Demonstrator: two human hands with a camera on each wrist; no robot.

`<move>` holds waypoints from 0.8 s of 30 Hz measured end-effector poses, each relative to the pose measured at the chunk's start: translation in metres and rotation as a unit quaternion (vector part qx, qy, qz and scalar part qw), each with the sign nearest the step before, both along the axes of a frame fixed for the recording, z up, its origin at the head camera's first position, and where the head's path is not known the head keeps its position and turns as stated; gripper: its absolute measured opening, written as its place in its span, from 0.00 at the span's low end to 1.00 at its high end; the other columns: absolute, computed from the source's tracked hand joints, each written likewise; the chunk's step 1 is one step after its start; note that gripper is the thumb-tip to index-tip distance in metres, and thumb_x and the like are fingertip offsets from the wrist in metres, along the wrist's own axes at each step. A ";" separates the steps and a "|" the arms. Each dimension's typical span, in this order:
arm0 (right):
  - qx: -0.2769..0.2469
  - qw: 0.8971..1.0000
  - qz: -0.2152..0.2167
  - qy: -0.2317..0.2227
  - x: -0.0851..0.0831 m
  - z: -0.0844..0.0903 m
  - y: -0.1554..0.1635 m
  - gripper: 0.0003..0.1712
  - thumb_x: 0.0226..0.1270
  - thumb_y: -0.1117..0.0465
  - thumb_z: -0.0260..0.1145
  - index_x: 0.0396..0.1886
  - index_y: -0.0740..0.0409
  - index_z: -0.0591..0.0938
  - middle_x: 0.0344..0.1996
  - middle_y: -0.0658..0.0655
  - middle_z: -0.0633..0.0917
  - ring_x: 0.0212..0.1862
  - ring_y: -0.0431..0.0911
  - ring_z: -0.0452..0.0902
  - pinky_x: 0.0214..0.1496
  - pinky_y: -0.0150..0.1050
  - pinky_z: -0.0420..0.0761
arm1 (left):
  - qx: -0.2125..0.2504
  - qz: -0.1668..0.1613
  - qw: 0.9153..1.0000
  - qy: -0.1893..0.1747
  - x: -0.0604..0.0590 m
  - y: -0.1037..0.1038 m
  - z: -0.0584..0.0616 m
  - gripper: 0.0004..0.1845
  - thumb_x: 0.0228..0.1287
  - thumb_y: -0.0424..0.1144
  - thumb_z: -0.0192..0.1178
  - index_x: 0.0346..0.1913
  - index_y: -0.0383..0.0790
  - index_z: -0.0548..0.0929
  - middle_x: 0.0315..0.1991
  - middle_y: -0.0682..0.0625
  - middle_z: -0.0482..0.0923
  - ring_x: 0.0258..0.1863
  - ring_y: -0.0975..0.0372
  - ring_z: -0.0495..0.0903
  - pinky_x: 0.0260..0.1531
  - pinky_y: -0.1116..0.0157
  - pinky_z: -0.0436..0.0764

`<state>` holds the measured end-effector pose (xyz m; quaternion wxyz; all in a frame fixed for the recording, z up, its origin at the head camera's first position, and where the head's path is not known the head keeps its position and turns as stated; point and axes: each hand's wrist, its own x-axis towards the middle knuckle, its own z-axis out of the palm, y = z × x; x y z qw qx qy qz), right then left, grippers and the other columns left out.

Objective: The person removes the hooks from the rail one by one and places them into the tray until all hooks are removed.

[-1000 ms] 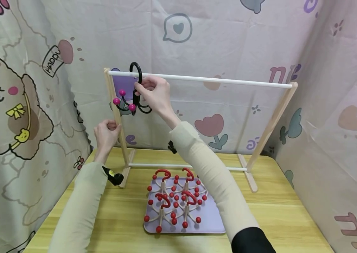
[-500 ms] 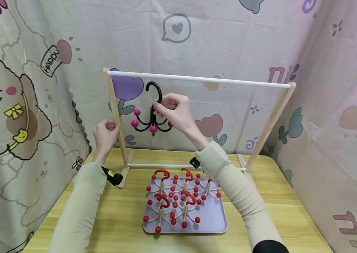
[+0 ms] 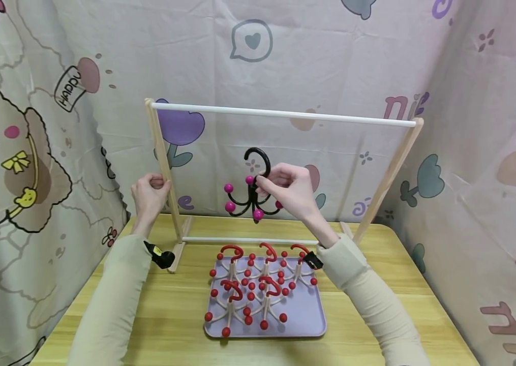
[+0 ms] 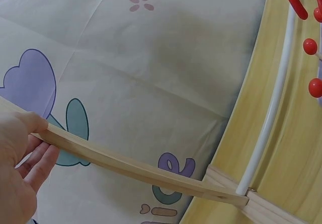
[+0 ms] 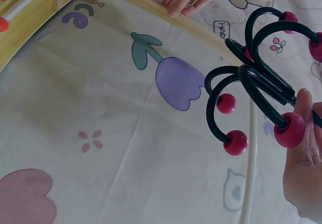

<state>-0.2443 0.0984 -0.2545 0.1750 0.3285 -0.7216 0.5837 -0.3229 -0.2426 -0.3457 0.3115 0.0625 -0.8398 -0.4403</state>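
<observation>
My right hand point(image 3: 287, 188) pinches the stem of a black multi-arm hook hanger point(image 3: 253, 195) with pink ball tips. It is held in the air, below the rack's white top bar point(image 3: 285, 114) and above the tray, its curved hook pointing up. In the right wrist view the black hanger point(image 5: 264, 80) shows several curved arms ending in pink balls. My left hand point(image 3: 150, 198) grips the left wooden post point(image 3: 164, 157) of the rack; the left wrist view shows thumb and fingers around the post point(image 4: 121, 164).
A lilac tray point(image 3: 303, 320) on the wooden table point(image 3: 376, 305) bears several cream hangers point(image 3: 267, 305) with red hooks and red ball tips. The rack's lower white bar point(image 3: 248, 239) runs behind the tray. Patterned curtains point(image 3: 482, 152) surround the table.
My right hand has brought the black hanger down and to the right, away from the top bar's left end. The left hand stays on the post.
</observation>
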 end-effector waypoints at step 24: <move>-0.024 0.997 -0.015 -0.069 0.034 -0.063 0.080 0.05 0.64 0.72 0.69 0.36 0.74 0.84 0.25 0.52 0.91 0.27 0.46 0.88 0.30 0.34 0.85 | -0.007 0.004 1.000 -0.003 0.000 -0.001 -0.001 0.14 0.66 0.37 0.63 0.48 0.30 0.85 0.43 0.36 0.88 0.25 0.80 0.70 0.33 0.81 0.69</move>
